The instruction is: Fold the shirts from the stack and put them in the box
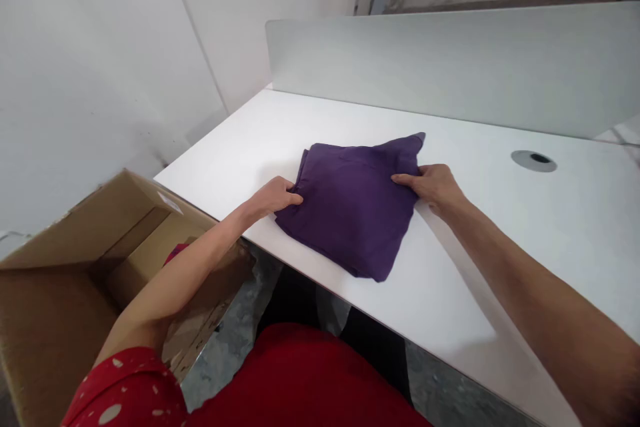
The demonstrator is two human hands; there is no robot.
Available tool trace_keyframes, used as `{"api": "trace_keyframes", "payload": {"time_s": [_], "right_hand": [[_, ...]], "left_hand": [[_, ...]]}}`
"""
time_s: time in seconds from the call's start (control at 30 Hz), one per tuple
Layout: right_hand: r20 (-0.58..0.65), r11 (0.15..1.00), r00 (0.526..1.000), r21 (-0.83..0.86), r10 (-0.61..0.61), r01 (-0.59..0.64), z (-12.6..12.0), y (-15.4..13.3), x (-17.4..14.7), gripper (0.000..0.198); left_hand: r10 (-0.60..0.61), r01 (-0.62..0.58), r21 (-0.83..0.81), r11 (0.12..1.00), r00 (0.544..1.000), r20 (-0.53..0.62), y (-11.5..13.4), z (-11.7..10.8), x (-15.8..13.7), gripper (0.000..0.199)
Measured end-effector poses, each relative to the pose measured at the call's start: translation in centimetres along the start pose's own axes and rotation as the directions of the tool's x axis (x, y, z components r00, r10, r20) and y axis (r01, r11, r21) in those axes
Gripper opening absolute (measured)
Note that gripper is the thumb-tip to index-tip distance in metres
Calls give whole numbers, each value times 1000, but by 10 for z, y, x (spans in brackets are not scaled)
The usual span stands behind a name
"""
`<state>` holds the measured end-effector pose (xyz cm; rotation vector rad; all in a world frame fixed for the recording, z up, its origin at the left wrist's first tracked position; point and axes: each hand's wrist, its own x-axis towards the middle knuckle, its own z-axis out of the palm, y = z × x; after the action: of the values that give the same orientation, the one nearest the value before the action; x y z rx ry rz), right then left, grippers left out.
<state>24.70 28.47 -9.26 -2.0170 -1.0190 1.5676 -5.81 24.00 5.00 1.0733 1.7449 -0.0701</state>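
A folded purple cloth garment (353, 207) is held just over the white table, near its front edge; its exact kind does not show. My left hand (277, 197) pinches the left side, thumb on top and fingers underneath. At the right side, my right hand (433, 183) grips the cloth the same way, its thumb lying on the upper face. One corner of the fabric sticks up at the far right. The fingers beneath the cloth are hidden on both sides.
The white table (500, 240) has a round cable hole (534, 161) at the right and a low divider panel (440, 67) along its back. An open cardboard box (120, 220) stands at the left with some red cloth (175, 252) inside. White walls rise behind.
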Motion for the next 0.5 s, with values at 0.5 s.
{"api": "trace_keyframes", "payload": {"time_s": [0.5], "right_hand": [[182, 894, 960, 360, 214, -268, -21, 2, -58, 16]], "left_hand": [[231, -247, -91, 965, 960, -159, -23, 49, -74, 11]]}}
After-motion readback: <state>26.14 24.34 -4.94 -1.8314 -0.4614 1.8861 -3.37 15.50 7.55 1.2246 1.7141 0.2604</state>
